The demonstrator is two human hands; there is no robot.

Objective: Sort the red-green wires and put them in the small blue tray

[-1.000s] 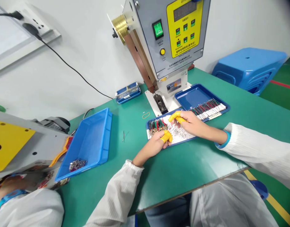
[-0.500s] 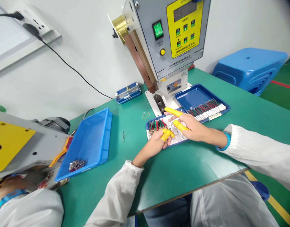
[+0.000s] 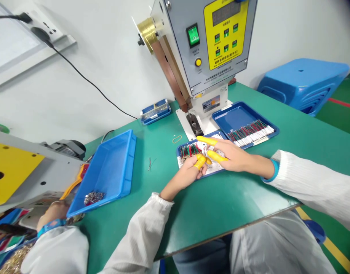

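This is a factory workshop, an assembly station for small wired parts: a crimping machine (image 3: 209, 45) with a digital panel and a spool of brass-coloured strip (image 3: 147, 33) stands on a green counter (image 3: 220, 201), beside blue trays of red, green and black wires (image 3: 250, 132). A co-worker's white sleeve (image 3: 57, 249) shows at a neighbouring machine (image 3: 20, 167), and the green floor (image 3: 339, 91) carries painted red and yellow lines.

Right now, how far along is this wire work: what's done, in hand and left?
Done, apparently: the row of wires with white ends in the far blue plastic tray. In hand: the left hand works at the near blue plastic tray, its hold unclear; the right hand is open. Probably left: the near tray's red, green and black wires.
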